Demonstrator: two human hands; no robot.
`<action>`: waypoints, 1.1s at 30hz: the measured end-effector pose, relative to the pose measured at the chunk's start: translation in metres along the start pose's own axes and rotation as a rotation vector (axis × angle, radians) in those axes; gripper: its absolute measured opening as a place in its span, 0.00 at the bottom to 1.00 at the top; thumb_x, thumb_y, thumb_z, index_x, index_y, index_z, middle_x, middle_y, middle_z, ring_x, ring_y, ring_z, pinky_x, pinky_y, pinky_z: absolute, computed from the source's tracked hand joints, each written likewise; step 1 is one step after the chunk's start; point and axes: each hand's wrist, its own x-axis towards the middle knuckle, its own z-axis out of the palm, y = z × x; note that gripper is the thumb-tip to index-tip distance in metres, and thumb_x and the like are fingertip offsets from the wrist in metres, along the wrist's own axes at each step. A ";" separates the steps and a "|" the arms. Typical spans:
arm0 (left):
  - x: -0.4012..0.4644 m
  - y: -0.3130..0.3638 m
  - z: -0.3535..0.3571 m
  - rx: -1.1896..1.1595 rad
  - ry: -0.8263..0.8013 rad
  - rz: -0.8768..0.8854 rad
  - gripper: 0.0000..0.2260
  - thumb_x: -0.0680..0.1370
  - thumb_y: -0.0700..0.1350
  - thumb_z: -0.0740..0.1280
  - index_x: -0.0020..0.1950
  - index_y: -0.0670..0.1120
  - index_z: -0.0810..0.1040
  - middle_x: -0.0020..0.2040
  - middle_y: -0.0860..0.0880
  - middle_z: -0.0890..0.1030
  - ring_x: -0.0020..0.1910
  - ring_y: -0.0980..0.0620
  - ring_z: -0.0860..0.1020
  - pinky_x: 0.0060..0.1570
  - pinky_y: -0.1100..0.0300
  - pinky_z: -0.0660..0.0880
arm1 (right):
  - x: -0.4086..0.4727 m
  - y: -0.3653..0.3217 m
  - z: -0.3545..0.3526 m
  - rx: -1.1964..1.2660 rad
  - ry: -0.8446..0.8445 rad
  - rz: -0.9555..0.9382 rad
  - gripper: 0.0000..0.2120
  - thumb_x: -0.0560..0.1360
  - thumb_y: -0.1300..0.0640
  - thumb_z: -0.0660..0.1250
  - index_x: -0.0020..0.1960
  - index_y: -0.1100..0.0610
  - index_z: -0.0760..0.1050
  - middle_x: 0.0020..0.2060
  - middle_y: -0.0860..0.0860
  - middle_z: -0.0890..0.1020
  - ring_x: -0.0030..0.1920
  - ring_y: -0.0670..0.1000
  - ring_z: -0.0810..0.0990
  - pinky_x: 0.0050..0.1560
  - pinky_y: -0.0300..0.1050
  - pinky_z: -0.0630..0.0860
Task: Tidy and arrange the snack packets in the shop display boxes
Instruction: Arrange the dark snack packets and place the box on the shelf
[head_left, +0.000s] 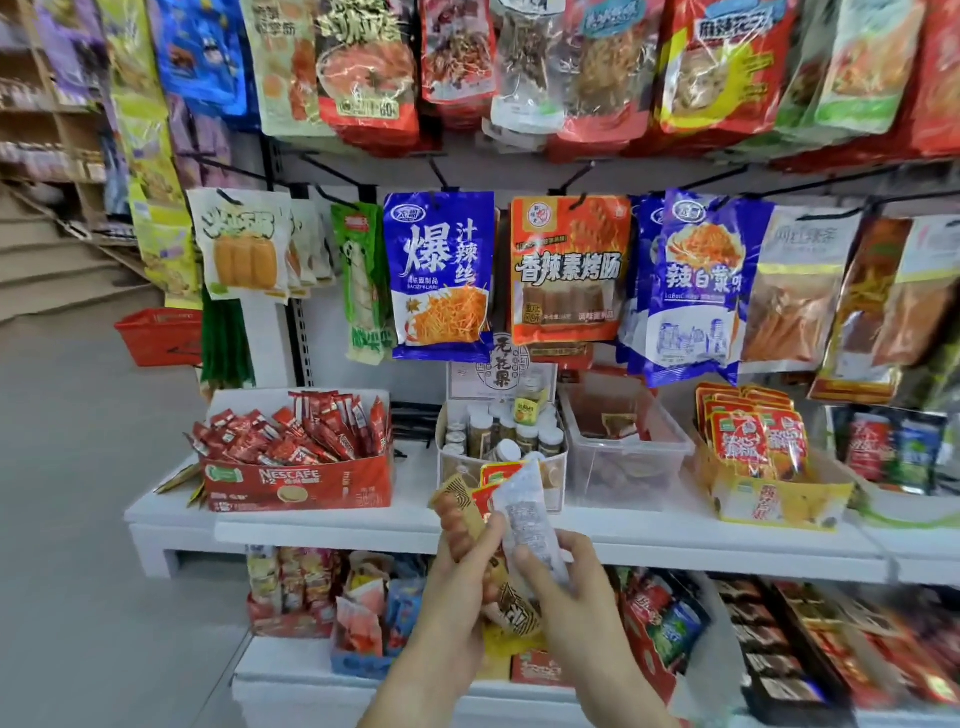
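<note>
Both hands are up in front of the shelf and both are holding snack packets. The left hand (460, 566) has its fingers and thumb wrapped round a small bunch of them, a tan sausage packet (457, 512) sticking up on the left with a couple of red and yellow ones (493, 475) fanned behind it. The right hand (553, 569) pinches a clear white packet (524, 514) between thumb and fingers, tilted and touching the left hand's bunch.

Right behind the packets, on the white shelf (363, 525), sits a clear tub of little jars (501, 439). To its left there's a red Nescafe box (298, 480) heaped with red sachets, to its right a see-through bin (623, 449) with a few packets at the bottom, then a yellow display box (774, 499) with red packets standing upright in rows.

Above all that, bigger bags hang on hooks, including a blue bag (441, 275) and an orange bag (569, 270) side by side. Lower shelf has more boxes of mixed packets, pretty blurry. A red shopping basket (161, 338) is on the floor off to the left
</note>
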 end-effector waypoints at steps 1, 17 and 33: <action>0.000 -0.001 0.000 0.003 0.000 0.000 0.14 0.77 0.50 0.73 0.59 0.46 0.81 0.24 0.55 0.75 0.20 0.59 0.72 0.20 0.65 0.69 | 0.000 0.000 -0.001 0.015 0.019 0.000 0.12 0.75 0.46 0.72 0.55 0.47 0.74 0.48 0.47 0.85 0.46 0.45 0.84 0.52 0.52 0.81; 0.007 -0.029 0.056 -0.100 -0.115 -0.209 0.17 0.71 0.54 0.77 0.56 0.48 0.86 0.53 0.47 0.84 0.51 0.47 0.83 0.56 0.48 0.79 | 0.007 0.000 -0.038 -0.053 0.360 -0.175 0.06 0.74 0.47 0.73 0.48 0.44 0.78 0.46 0.44 0.79 0.48 0.42 0.78 0.44 0.44 0.73; 0.018 -0.040 0.082 0.050 -0.058 -0.136 0.12 0.72 0.42 0.77 0.55 0.45 0.83 0.45 0.43 0.87 0.44 0.43 0.86 0.47 0.45 0.83 | 0.020 -0.018 -0.110 0.110 0.423 -0.077 0.09 0.76 0.60 0.70 0.46 0.44 0.79 0.41 0.40 0.83 0.43 0.40 0.80 0.41 0.46 0.75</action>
